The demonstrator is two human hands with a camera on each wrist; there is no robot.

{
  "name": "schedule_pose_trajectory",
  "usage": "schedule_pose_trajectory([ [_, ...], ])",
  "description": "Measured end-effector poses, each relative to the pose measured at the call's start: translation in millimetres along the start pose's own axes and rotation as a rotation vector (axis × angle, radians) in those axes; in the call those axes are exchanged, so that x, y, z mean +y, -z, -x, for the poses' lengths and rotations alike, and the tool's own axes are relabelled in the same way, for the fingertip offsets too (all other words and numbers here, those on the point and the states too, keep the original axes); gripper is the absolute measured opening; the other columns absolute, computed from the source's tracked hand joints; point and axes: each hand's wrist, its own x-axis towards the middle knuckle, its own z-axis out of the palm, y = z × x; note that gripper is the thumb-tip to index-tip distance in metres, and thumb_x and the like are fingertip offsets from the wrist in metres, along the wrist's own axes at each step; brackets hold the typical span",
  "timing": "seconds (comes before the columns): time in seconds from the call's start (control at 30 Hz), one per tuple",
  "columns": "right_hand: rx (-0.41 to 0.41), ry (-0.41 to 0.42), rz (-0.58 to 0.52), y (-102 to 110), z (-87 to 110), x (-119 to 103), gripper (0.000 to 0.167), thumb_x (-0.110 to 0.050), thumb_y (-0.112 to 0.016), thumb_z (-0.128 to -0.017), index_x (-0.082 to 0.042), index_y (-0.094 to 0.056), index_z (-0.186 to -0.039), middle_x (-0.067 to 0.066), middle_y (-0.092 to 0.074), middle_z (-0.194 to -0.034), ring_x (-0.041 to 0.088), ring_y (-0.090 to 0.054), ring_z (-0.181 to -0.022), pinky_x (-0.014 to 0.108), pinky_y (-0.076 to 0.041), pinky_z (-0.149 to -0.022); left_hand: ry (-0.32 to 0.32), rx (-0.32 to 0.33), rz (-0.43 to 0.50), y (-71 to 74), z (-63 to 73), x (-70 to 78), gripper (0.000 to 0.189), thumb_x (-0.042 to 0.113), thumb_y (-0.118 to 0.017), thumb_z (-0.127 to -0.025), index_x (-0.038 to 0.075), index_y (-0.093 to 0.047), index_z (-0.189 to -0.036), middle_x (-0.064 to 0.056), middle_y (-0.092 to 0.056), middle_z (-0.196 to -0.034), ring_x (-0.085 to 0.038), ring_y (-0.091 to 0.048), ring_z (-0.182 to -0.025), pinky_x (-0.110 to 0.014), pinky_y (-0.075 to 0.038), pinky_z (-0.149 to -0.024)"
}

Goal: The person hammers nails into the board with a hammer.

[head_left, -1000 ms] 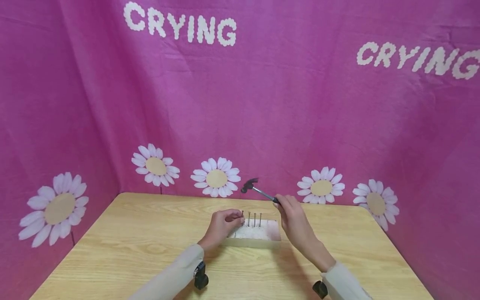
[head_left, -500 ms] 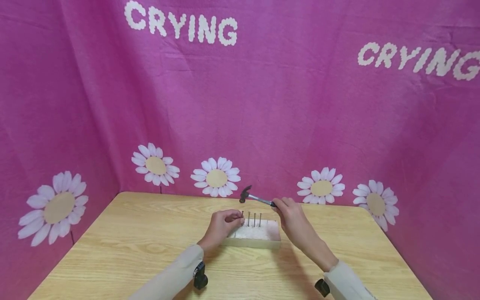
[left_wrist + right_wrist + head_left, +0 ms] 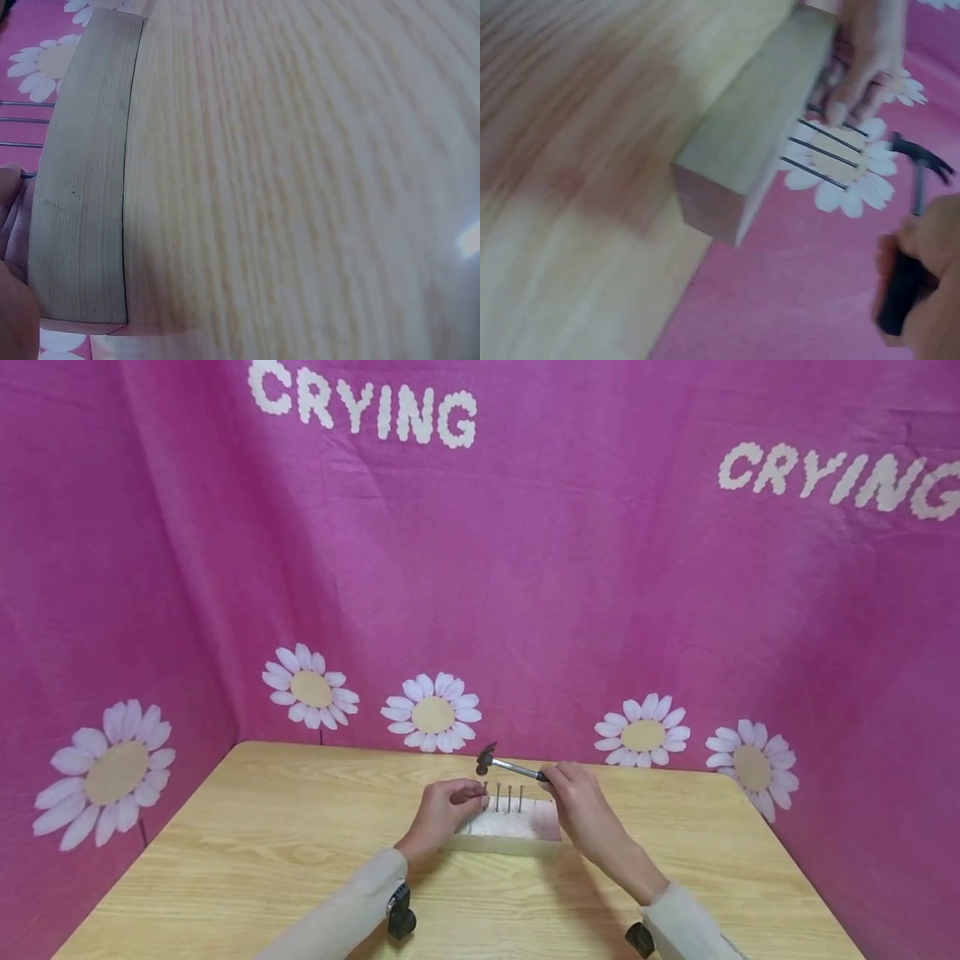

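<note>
A pale wooden block (image 3: 517, 828) lies on the table, with a row of upright nails (image 3: 510, 799) standing in its top. At the left end of the row, my left hand (image 3: 442, 812) pinches the leftmost nail (image 3: 485, 795) between thumb and fingers. My right hand (image 3: 585, 806) grips the black handle of a claw hammer (image 3: 513, 767). The hammer's dark head is just above the pinched nail, a small gap apart. In the right wrist view the hammer handle (image 3: 901, 292) is wrapped by the fingers, and the block (image 3: 757, 112) shows its side and end.
The wood-grain table (image 3: 300, 827) stretches around the block on all sides. Behind it hangs a pink cloth (image 3: 525, 568) with daisies and white lettering. A small black camera (image 3: 401, 914) sits at the left wrist and another (image 3: 640, 937) at the right.
The hammer head has come down from well above the block to just over the pinched nail, with the right hand lowering slightly. The left hand and block have stayed put.
</note>
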Motion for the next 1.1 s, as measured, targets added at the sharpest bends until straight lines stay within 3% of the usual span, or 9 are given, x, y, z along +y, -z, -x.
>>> schedule_pose_trajectory([
  [0.13, 0.095, -0.057, -0.062, 5.4, -3.3, 0.6, 0.021, 0.013, -0.070, -0.091, 0.005, -0.068, -0.110, 0.008, -0.061, -0.088, 0.019, -0.057, -0.081, 0.034, -0.053, -0.068, 0.005, -0.006, 0.007, 0.6, 0.8, 1.4, 0.015, 0.007, -0.076, -0.096, 0.000, -0.078, -0.109, -0.013, -0.080, -0.103, -0.021, -0.076, -0.097, -0.020, -0.059, -0.083],
  [0.3, -0.046, -0.015, 0.026, 7.2, -0.8, 2.7, 0.014, 0.010, -0.074, -0.088, 0.001, -0.066, -0.096, 0.002, -0.057, -0.079, 0.018, -0.056, -0.073, 0.033, -0.050, -0.062, -0.009, -0.012, -0.001, 0.7, -0.5, 1.9, 0.019, 0.008, -0.075, -0.097, -0.004, -0.076, -0.111, -0.013, -0.080, -0.103, -0.020, -0.076, -0.096, -0.022, -0.060, -0.084],
  [0.37, -0.067, -0.003, 0.047, 7.4, -0.4, 4.0, 0.015, 0.010, -0.074, -0.088, 0.000, -0.065, -0.094, 0.002, -0.057, -0.078, 0.018, -0.056, -0.073, 0.034, -0.050, -0.062, 0.001, -0.009, -0.011, 1.3, -0.1, 1.4, 0.020, 0.009, -0.076, -0.097, -0.005, -0.076, -0.112, -0.012, -0.080, -0.103, -0.020, -0.076, -0.096, -0.022, -0.060, -0.084],
  [0.53, 0.081, -0.036, -0.027, 9.9, -4.5, 6.7, 0.022, 0.015, -0.071, -0.090, 0.007, -0.067, -0.110, 0.010, -0.061, -0.089, 0.021, -0.058, -0.081, 0.036, -0.056, -0.069, 0.012, -0.005, -0.017, 3.0, 0.8, 1.3, 0.020, 0.009, -0.076, -0.097, -0.005, -0.076, -0.111, -0.011, -0.080, -0.103, -0.021, -0.076, -0.098, -0.019, -0.059, -0.084],
  [0.77, -0.070, 0.030, -0.001, 4.9, -2.7, 7.4, 0.017, 0.011, -0.074, -0.088, 0.001, -0.067, -0.100, 0.003, -0.058, -0.080, 0.017, -0.057, -0.074, 0.035, -0.052, -0.066, 0.003, -0.011, -0.016, 2.6, -0.8, 2.5, 0.018, 0.007, -0.076, -0.096, -0.005, -0.076, -0.109, -0.014, -0.080, -0.102, -0.019, -0.075, -0.094, -0.019, -0.059, -0.081],
  [0.93, 0.070, -0.005, -0.065, 2.5, -6.6, 4.4, 0.023, 0.013, -0.071, -0.091, 0.005, -0.067, -0.112, 0.008, -0.061, -0.090, 0.020, -0.057, -0.081, 0.034, -0.053, -0.070, 0.001, -0.002, -0.021, 6.5, 1.8, -0.5, 0.020, 0.007, -0.076, -0.096, -0.006, -0.076, -0.111, -0.013, -0.080, -0.102, -0.019, -0.075, -0.094, -0.018, -0.058, -0.081],
  [1.1, -0.065, 0.006, -0.004, 0.2, -5.4, 3.6, 0.013, 0.011, -0.072, -0.090, 0.002, -0.068, -0.100, 0.005, -0.059, -0.082, 0.019, -0.058, -0.076, 0.035, -0.053, -0.067, -0.026, 0.010, -0.020, 7.2, 0.4, -2.4, 0.017, 0.005, -0.076, -0.096, -0.006, -0.076, -0.108, -0.014, -0.080, -0.100, -0.020, -0.076, -0.093, -0.019, -0.059, -0.080],
])
